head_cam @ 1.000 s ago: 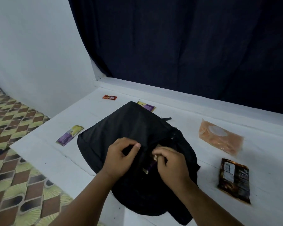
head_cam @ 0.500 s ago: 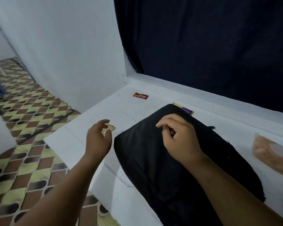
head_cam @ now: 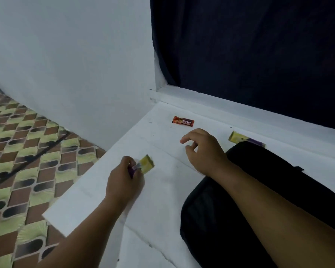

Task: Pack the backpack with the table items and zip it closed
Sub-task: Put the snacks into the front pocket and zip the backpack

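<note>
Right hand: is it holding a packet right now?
No, the right hand hovers over the table with loosely curled fingers and nothing in them, while the left hand grips the yellow-purple packet.

A plain white wall [head_cam: 70,55] stands at the left. A dark blue curtain [head_cam: 249,55] hangs behind a white ledge [head_cam: 211,102]. The floor [head_cam: 17,151] has tiles patterned in green and brown.

The left hand [head_cam: 124,178], hovering half a second ago, is now closed on the yellow and purple packet [head_cam: 144,165] at the tabletop [head_cam: 162,190] edge. The right hand [head_cam: 201,149] is moved off the backpack [head_cam: 278,180], toward the red packet [head_cam: 183,121].
</note>
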A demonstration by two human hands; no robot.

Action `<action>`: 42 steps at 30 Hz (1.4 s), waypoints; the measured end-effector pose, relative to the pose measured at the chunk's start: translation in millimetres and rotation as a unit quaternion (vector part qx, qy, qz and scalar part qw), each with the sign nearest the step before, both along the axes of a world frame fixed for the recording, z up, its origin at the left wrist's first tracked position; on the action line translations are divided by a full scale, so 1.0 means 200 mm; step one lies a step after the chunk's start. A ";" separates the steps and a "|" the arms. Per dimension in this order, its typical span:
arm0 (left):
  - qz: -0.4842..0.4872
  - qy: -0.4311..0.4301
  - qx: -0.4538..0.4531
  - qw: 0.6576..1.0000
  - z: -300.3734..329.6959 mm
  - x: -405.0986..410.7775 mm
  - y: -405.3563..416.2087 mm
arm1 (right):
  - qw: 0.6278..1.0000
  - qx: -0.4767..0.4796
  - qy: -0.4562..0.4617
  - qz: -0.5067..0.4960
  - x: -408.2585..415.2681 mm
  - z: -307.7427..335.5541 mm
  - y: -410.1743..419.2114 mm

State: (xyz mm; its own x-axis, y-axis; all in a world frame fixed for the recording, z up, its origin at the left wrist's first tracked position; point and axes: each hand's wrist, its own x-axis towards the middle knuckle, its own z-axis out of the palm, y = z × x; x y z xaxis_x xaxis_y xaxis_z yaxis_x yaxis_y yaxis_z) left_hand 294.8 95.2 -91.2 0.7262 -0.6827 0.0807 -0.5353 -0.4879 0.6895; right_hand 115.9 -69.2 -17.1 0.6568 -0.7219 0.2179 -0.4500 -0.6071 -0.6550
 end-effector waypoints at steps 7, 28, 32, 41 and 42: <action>0.014 0.022 -0.053 0.998 -0.14 0.20 -0.10 | 0.981 0.061 0.181 -0.039 0.30 -0.11 -0.33; 0.009 0.086 -0.071 0.994 -0.19 0.26 -0.12 | 0.956 -0.071 0.274 -0.075 0.49 -0.33 -0.48; 0.031 0.099 -0.087 0.991 -0.13 0.21 -0.10 | 0.977 0.066 0.174 -0.106 0.38 -0.14 -0.35; -0.018 0.201 -0.188 0.961 0.18 -0.22 -0.07 | 0.964 0.173 -0.109 -0.173 -0.40 0.20 0.03; -0.040 0.231 -0.211 0.949 0.24 -0.33 -0.08 | 0.956 0.189 -0.128 -0.182 -0.51 0.20 0.07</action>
